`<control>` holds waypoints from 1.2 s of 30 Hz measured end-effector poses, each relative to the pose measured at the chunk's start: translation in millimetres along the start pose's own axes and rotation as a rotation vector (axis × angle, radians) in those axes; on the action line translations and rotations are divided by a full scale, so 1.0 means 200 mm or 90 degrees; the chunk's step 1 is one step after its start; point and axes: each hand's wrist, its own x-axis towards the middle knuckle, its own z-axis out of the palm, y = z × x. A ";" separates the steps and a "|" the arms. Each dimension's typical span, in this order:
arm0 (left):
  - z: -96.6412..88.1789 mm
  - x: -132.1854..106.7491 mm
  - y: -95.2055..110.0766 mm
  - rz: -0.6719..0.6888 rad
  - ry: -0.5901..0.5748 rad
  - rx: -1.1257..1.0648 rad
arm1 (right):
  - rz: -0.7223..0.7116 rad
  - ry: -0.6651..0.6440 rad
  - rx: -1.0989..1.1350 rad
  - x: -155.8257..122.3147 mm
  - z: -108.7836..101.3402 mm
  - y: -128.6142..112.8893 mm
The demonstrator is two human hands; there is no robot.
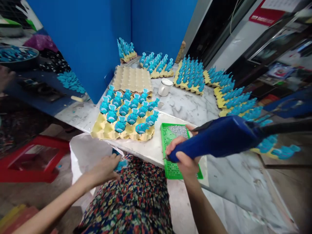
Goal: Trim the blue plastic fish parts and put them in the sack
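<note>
The left hand [104, 169] pinches a blue fish-shaped piece [121, 165] at the worktop's edge; the right hand [185, 157] clenches a blue glue gun [216, 138] above a green mesh tray [169, 143] of silver glitter [177, 130] on the marble worktop [185, 104].

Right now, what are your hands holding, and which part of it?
The right hand grips the narrow blue end of what looks like a corded glue gun. The left hand holds a turquoise fish figure by its edge.
</note>
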 end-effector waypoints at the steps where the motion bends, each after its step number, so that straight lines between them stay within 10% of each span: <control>1: -0.06 -0.01 -0.03 0.007 0.007 0.042 | -0.028 0.059 -0.009 0.03 -0.03 0.02; 7: -0.20 0.19 0.08 -0.064 0.406 0.119 | -0.015 0.195 -0.111 0.11 -0.15 0.14; 15: -0.16 0.38 0.12 -0.087 0.388 0.221 | -0.005 0.215 -0.131 0.07 -0.21 0.25; 21: -0.22 0.29 0.17 -0.063 0.450 -0.038 | -0.005 0.222 -0.123 0.05 -0.21 0.26; 27: -0.05 0.24 0.39 0.065 0.116 -0.563 | -0.017 0.251 -0.122 0.03 -0.20 0.26; 32: 0.25 0.31 0.51 0.087 -0.104 -0.696 | -0.037 0.275 -0.163 0.04 -0.19 0.21; 36: 0.43 0.38 0.52 0.095 -0.142 -0.753 | -0.110 0.306 -0.162 0.07 -0.13 0.13</control>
